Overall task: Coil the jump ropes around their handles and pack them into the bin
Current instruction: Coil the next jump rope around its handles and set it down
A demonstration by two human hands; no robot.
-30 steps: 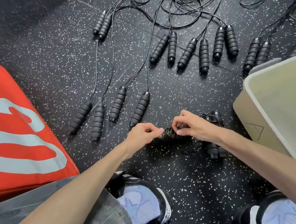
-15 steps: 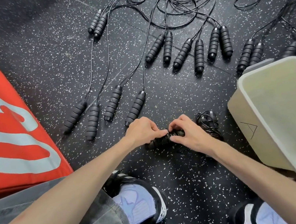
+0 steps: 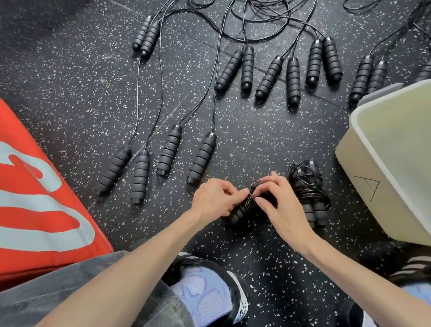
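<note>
Fig.: person crouched over speckled floor [image 3: 62,82], coiling step in hand. Left hand [image 3: 215,198] & right hand [image 3: 277,199] sat close together, both clamped on one jump rope bundle [image 3: 246,206] low over the floor, cord wound tight round paired handles; fingers pinched the turns, prob. to keep the coil from springing loose while the end got tucked. A finished bundle [image 3: 309,194] lay just right of the hands, beside the bin [image 3: 374,184], likely staged for packing. Bin tilted toward the person at right, w/ nothing visible inside. Uncoiled ropes [image 3: 291,79] lay farther off, handles paired & fanned toward the person for easy pick-up, cords tangled at far side. Red box [image 3: 12,193] at left.
</note>
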